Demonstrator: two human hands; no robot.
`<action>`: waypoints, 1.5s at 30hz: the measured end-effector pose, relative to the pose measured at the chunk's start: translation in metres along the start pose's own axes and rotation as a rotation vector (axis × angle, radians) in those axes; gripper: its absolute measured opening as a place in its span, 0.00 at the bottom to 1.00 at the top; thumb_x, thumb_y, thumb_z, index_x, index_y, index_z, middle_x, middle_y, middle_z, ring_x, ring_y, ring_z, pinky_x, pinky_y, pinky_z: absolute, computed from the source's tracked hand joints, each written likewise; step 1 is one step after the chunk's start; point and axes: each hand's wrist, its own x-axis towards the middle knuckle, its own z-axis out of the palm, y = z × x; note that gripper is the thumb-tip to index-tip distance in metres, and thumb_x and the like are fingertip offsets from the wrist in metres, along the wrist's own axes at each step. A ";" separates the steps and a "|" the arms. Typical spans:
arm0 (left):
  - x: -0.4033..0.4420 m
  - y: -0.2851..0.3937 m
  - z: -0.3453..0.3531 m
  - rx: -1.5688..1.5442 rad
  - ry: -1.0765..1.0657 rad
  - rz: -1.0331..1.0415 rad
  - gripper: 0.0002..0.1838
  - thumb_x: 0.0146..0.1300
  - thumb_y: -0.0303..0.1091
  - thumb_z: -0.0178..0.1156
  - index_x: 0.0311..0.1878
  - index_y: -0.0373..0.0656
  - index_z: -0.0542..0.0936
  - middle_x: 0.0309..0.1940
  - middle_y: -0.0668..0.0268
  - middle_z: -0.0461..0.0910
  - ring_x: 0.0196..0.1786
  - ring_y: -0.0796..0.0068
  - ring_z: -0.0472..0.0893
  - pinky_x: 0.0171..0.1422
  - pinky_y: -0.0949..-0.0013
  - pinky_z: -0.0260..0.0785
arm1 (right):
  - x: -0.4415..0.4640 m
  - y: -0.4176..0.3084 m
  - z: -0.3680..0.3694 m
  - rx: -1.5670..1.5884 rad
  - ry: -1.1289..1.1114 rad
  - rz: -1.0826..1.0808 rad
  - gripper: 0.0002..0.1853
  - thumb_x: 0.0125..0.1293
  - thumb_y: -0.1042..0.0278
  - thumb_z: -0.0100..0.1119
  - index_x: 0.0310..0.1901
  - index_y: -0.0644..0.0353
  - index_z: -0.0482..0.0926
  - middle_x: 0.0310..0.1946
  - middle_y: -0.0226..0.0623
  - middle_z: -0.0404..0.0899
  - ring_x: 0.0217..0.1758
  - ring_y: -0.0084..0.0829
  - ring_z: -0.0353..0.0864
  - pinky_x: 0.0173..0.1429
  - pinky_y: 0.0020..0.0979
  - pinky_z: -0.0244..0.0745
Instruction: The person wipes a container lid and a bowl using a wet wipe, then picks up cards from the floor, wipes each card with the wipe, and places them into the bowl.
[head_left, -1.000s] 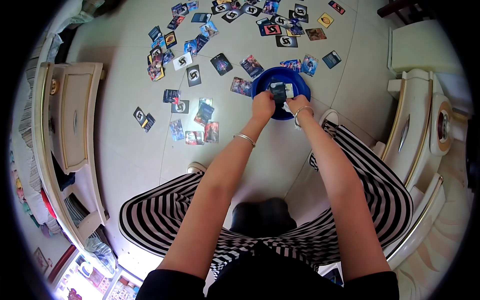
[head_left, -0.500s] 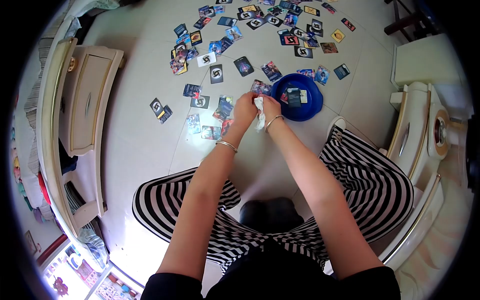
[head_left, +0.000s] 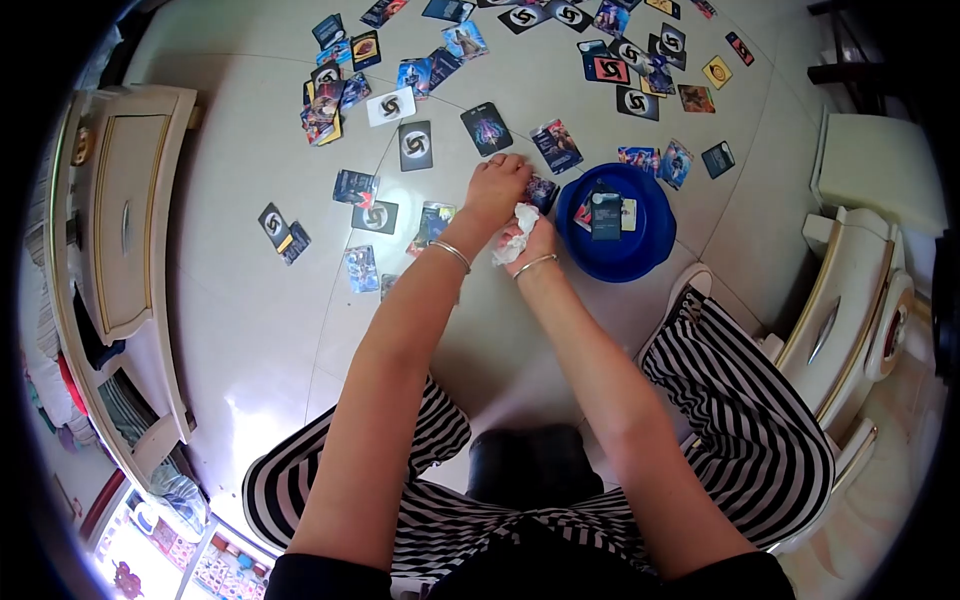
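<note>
My left hand [head_left: 500, 188] is bent over the floor, its fingertips at the left edge of a dark picture card [head_left: 541, 191]. The undersides of those fingers are hidden, so a grip on the card cannot be made out. Just below it, my right hand [head_left: 536, 243] is closed around a crumpled white tissue [head_left: 517, 236]. Close by on the right stands a blue plastic basin [head_left: 662, 228] with several cards [head_left: 606, 216] inside. Another picture card [head_left: 556, 146] lies above the basin, and a dark card with a purple design [head_left: 486, 129] lies beyond my left hand.
Many cards lie scattered over the tiled floor, including a white one [head_left: 391, 106] and a grey one with a swirl [head_left: 415, 146]. A cream cabinet [head_left: 130, 215] stands at the left, cream furniture [head_left: 835, 310] at the right. My striped trouser legs [head_left: 745, 400] flank the floor space.
My hands have drawn apart: the left has gone forward to the card, and the right has stayed lower with the tissue. The view has shifted, so the basin sits lower and further right.
</note>
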 end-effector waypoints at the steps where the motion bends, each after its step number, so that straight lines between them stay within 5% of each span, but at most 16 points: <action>1: 0.006 0.002 0.002 0.110 -0.070 -0.028 0.20 0.48 0.28 0.62 0.48 0.45 0.76 0.47 0.64 0.75 0.54 0.62 0.72 0.57 0.60 0.65 | 0.002 -0.002 0.001 -0.003 0.005 0.001 0.14 0.65 0.57 0.39 0.23 0.47 0.69 0.11 0.22 0.63 0.12 0.20 0.61 0.16 0.24 0.56; 10: 0.007 0.010 0.000 0.225 -0.126 -0.182 0.15 0.48 0.28 0.61 0.41 0.41 0.72 0.38 0.56 0.77 0.46 0.54 0.78 0.46 0.58 0.71 | 0.009 -0.002 -0.001 0.018 -0.040 -0.077 0.14 0.65 0.60 0.40 0.23 0.49 0.71 0.12 0.22 0.65 0.12 0.20 0.62 0.18 0.24 0.54; 12: -0.007 0.017 -0.006 -0.096 -0.265 -0.451 0.12 0.50 0.26 0.59 0.39 0.39 0.72 0.35 0.53 0.80 0.39 0.49 0.80 0.44 0.57 0.73 | 0.003 0.003 -0.004 -0.051 0.066 -0.003 0.15 0.67 0.58 0.41 0.25 0.49 0.72 0.13 0.22 0.65 0.12 0.20 0.62 0.17 0.23 0.54; 16: -0.048 0.019 -0.017 -0.164 -0.182 -0.452 0.08 0.55 0.26 0.55 0.38 0.36 0.74 0.31 0.56 0.81 0.33 0.56 0.81 0.40 0.58 0.75 | -0.028 0.015 -0.012 -0.251 0.034 -0.077 0.12 0.66 0.60 0.48 0.29 0.54 0.76 0.20 0.26 0.73 0.19 0.21 0.70 0.19 0.23 0.61; 18: -0.070 0.041 -0.046 -1.132 -0.103 -0.949 0.08 0.59 0.31 0.54 0.39 0.38 0.76 0.30 0.64 0.80 0.32 0.69 0.80 0.36 0.61 0.75 | -0.065 0.021 -0.001 -0.461 0.053 -0.244 0.13 0.65 0.57 0.53 0.32 0.57 0.78 0.24 0.30 0.77 0.23 0.23 0.74 0.21 0.24 0.65; 19: -0.080 0.048 -0.058 -1.162 -0.088 -0.925 0.09 0.61 0.35 0.54 0.41 0.41 0.77 0.29 0.70 0.78 0.31 0.79 0.77 0.32 0.67 0.73 | -0.081 0.020 0.003 -0.489 -0.012 -0.226 0.12 0.62 0.60 0.57 0.35 0.62 0.78 0.28 0.32 0.78 0.28 0.25 0.76 0.27 0.25 0.70; 23: -0.109 0.093 -0.124 -1.173 0.152 -0.933 0.08 0.60 0.34 0.52 0.40 0.44 0.77 0.26 0.70 0.75 0.27 0.81 0.74 0.29 0.77 0.67 | -0.139 0.022 0.016 -0.500 -0.275 -0.329 0.12 0.54 0.67 0.61 0.38 0.66 0.77 0.32 0.36 0.78 0.35 0.29 0.77 0.40 0.28 0.72; 25: -0.126 0.103 -0.146 -1.205 0.185 -0.849 0.11 0.59 0.37 0.49 0.41 0.44 0.75 0.27 0.68 0.77 0.29 0.78 0.77 0.29 0.75 0.67 | -0.185 0.019 0.033 -0.664 -0.342 -0.447 0.11 0.56 0.68 0.60 0.39 0.65 0.77 0.32 0.34 0.78 0.34 0.26 0.77 0.39 0.26 0.71; 29: -0.156 0.175 -0.232 -1.486 0.221 -0.738 0.09 0.60 0.33 0.46 0.40 0.42 0.72 0.29 0.67 0.74 0.32 0.72 0.78 0.36 0.68 0.74 | -0.254 0.007 0.068 -1.265 -0.494 -1.054 0.10 0.57 0.71 0.61 0.41 0.63 0.77 0.34 0.31 0.79 0.38 0.21 0.76 0.42 0.26 0.73; 30: -0.164 0.189 -0.247 -1.672 0.192 -0.702 0.07 0.60 0.31 0.45 0.39 0.41 0.71 0.31 0.67 0.73 0.32 0.69 0.78 0.39 0.65 0.77 | -0.282 0.011 0.076 -1.300 -0.457 -1.055 0.09 0.58 0.69 0.61 0.40 0.61 0.78 0.34 0.33 0.79 0.37 0.24 0.78 0.42 0.27 0.73; 31: -0.172 0.191 -0.250 -1.755 0.182 -0.646 0.08 0.62 0.31 0.44 0.39 0.39 0.71 0.33 0.64 0.74 0.37 0.62 0.79 0.49 0.54 0.77 | -0.299 0.014 0.080 -1.365 -0.479 -1.244 0.08 0.58 0.69 0.61 0.39 0.59 0.78 0.34 0.35 0.79 0.36 0.27 0.79 0.41 0.28 0.73; 32: -0.179 0.194 -0.251 -1.764 0.193 -0.633 0.08 0.62 0.31 0.44 0.39 0.39 0.71 0.33 0.64 0.74 0.37 0.62 0.79 0.49 0.54 0.77 | -0.314 0.017 0.081 -1.425 -0.498 -1.435 0.07 0.58 0.70 0.61 0.39 0.58 0.79 0.34 0.37 0.79 0.36 0.30 0.79 0.41 0.28 0.73; 37: -0.217 0.231 -0.277 -2.200 0.173 -0.404 0.22 0.72 0.50 0.38 0.52 0.41 0.70 0.42 0.60 0.76 0.51 0.59 0.76 0.57 0.54 0.71 | -0.370 0.044 0.070 -1.584 -0.633 -1.669 0.07 0.54 0.74 0.61 0.37 0.56 0.79 0.35 0.36 0.79 0.37 0.37 0.79 0.40 0.30 0.73; 42: -0.228 0.233 -0.275 -2.122 0.168 -0.400 0.27 0.71 0.57 0.33 0.56 0.47 0.70 0.48 0.64 0.76 0.54 0.64 0.76 0.54 0.59 0.72 | -0.384 0.047 0.084 -1.642 -0.779 -1.957 0.08 0.53 0.74 0.59 0.35 0.51 0.79 0.34 0.32 0.77 0.36 0.37 0.77 0.37 0.35 0.72; 45: -0.230 0.227 -0.273 -2.075 0.026 -0.263 0.30 0.69 0.62 0.30 0.52 0.49 0.72 0.49 0.68 0.75 0.49 0.72 0.77 0.42 0.67 0.73 | -0.386 0.040 0.103 -1.715 -0.704 -1.881 0.08 0.53 0.75 0.59 0.36 0.51 0.79 0.33 0.31 0.76 0.35 0.36 0.77 0.36 0.34 0.73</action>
